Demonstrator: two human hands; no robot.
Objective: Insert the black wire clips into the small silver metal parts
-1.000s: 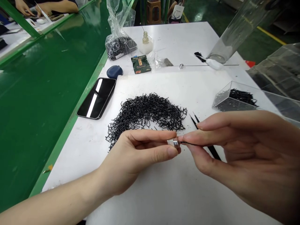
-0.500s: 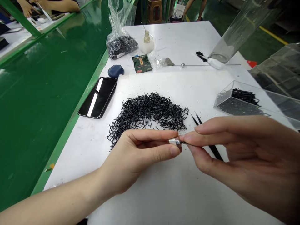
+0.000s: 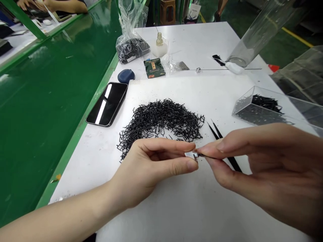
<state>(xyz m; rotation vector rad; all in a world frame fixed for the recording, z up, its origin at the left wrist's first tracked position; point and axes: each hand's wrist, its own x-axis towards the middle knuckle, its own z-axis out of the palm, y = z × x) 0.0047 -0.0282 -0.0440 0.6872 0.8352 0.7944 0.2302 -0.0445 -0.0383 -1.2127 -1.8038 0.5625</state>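
Observation:
My left hand (image 3: 156, 161) is closed, pinching a small silvery metal block (image 3: 191, 155) between thumb and forefinger. Facing it, my right hand (image 3: 252, 161) pinches a thin dark piece (image 3: 207, 156) whose tip meets the block's right end; its exact kind is too small to tell. Black tweezers (image 3: 233, 163) lie on the table partly under my right hand, tips pointing away. Beyond my hands a curved heap of small black Y-shaped wire-like pieces (image 3: 161, 116) spreads over the white table (image 3: 174, 208); my left hand hides its near edge.
A smartphone (image 3: 107, 104) and dark blue case (image 3: 126, 76) lie left. Behind are a bag of black pieces (image 3: 131, 50), a small bottle (image 3: 159, 45) and a green packet (image 3: 154, 68). To the right stand a clear bin (image 3: 262, 107) and a clear tube (image 3: 262, 33). Across the green belt (image 3: 83, 57) a person sits.
The view has shifted slightly. Both hands keep their pinch, and the metal block appears a little turned between my left fingers.

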